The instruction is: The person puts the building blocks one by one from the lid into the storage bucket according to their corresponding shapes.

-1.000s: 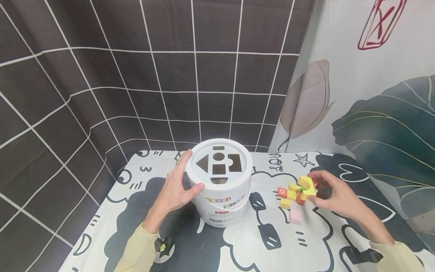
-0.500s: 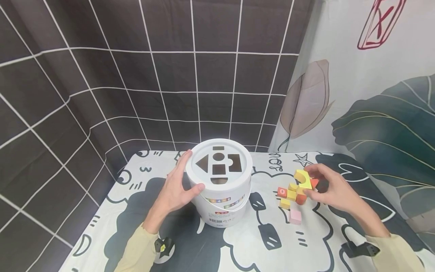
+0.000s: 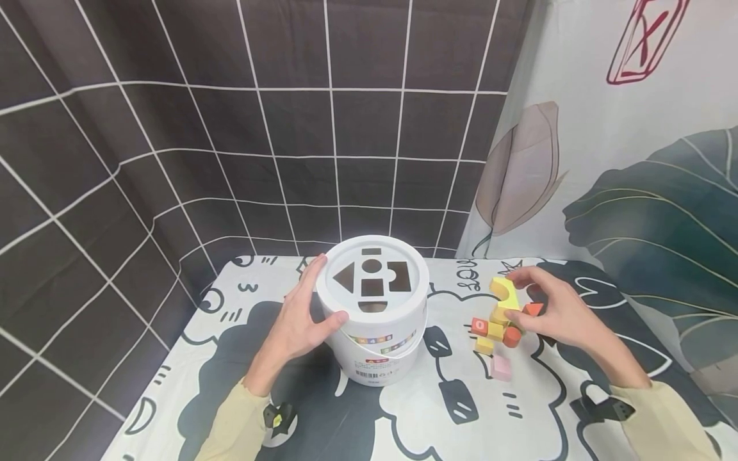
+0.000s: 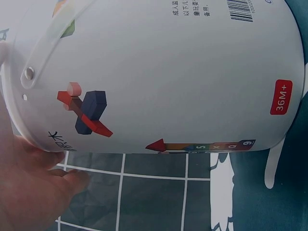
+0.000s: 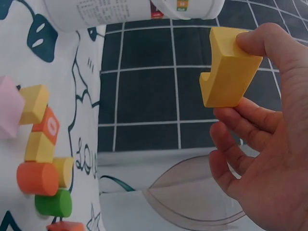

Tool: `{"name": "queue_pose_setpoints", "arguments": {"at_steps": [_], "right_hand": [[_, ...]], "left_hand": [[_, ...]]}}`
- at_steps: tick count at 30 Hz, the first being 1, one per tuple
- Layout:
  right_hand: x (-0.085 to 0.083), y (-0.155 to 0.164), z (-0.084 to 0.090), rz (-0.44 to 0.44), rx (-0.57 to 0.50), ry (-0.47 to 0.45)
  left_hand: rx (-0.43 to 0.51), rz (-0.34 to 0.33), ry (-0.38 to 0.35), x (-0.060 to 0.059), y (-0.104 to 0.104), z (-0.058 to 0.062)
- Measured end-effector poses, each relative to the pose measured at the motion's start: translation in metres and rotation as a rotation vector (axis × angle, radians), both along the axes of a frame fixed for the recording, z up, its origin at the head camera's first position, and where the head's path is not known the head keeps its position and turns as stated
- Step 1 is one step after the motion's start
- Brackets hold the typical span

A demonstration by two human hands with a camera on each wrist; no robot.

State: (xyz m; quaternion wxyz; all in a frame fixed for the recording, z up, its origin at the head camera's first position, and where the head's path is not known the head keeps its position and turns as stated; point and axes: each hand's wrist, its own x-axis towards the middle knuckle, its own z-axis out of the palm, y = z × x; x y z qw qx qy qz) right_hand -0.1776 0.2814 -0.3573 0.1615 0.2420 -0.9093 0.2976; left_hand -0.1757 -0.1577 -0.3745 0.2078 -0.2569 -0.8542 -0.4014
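Note:
A white bucket [image 3: 375, 362] stands upright on the table, its white lid [image 3: 348, 305] pierced by several shaped holes. Against the bucket's left side rests my left hand [image 3: 300, 320], fingers extended along the lid's rim and thumb at the front. My right hand [image 3: 556, 310] pinches a yellow arch block [image 5: 228, 79] between thumb and fingers, with its notch facing left. In the head view this arch block overlaps the loose pieces below. Those include a pink block [image 3: 500, 368], an orange cylinder [image 3: 511, 337], a small orange block [image 3: 479, 326] and a green cylinder [image 5: 54, 202].
A reddish-orange triangular block [image 3: 533, 309] lies under my right hand. The table carries a black-and-white cartoon cloth [image 3: 455, 442]. Behind it hangs a dark gridded curtain [image 3: 369, 121], and a leaf-patterned one [image 3: 582, 147] is at the right.
My right hand has moved left and slightly up with the yellow arch block, uncovering the reddish-orange triangular block and orange cylinder. My left hand and the bucket have stayed put.

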Motion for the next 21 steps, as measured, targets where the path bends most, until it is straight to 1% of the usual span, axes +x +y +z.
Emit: {"name": "queue_pose_setpoints", "arguments": {"at_steps": [6,14,21], "right_hand": [[-0.004,-0.009,0.008,0.028,-0.009,0.041],[-0.007,-0.023,0.019,0.052,0.003,0.045],[-0.01,-0.034,0.029,0.1,-0.014,0.047]], "left_hand": [[0.002,-0.002,-0.003,0.0,0.0,0.0],[0.004,-0.001,0.0,0.0,0.0,-0.001],[0.004,0.001,-0.014,0.0,0.0,-0.001]]}}
